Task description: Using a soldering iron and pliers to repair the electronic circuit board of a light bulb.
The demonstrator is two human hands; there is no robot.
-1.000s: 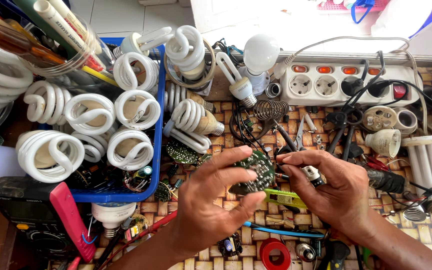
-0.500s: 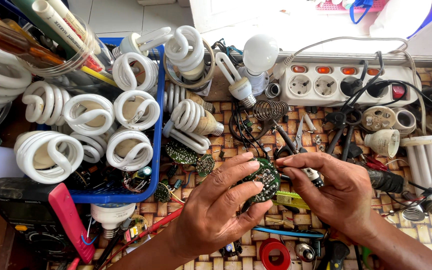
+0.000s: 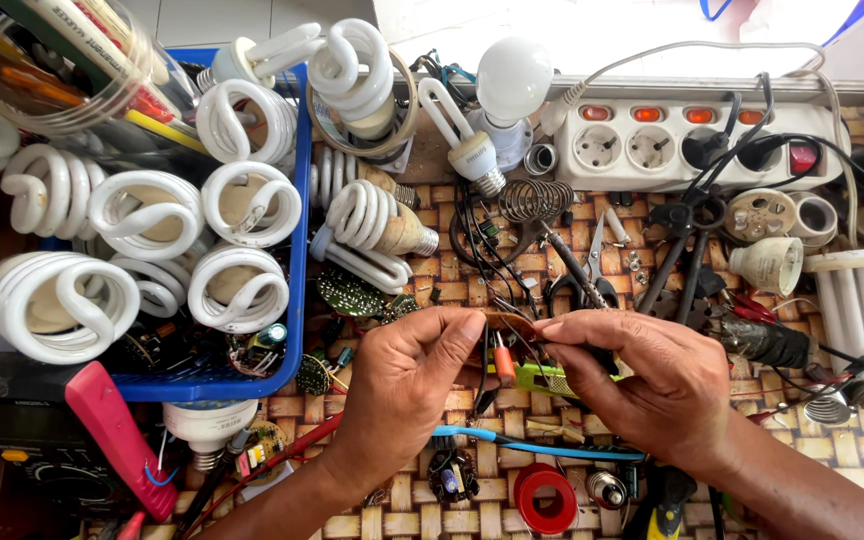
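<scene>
board [image 3: 510,324]: centre of frame, seen edge-on, long axis running left-right, nearly level | left hand [image 3: 407,385]: fingers pinched on board's left end | right hand [image 3: 652,385]: fingers closed on board's right end, touching the left fingertips | bin [image 3: 297,250] of spiral bulbs: upper left | power strip [image 3: 697,145]: upper right | red tape [image 3: 546,497]: bottom centre

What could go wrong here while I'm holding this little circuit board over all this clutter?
The small circuit board is pinched edge-on between left hand and right hand; it could slip into the tangled black wires. The power strip has plugs in it, so loose leads nearby might be live.
</scene>
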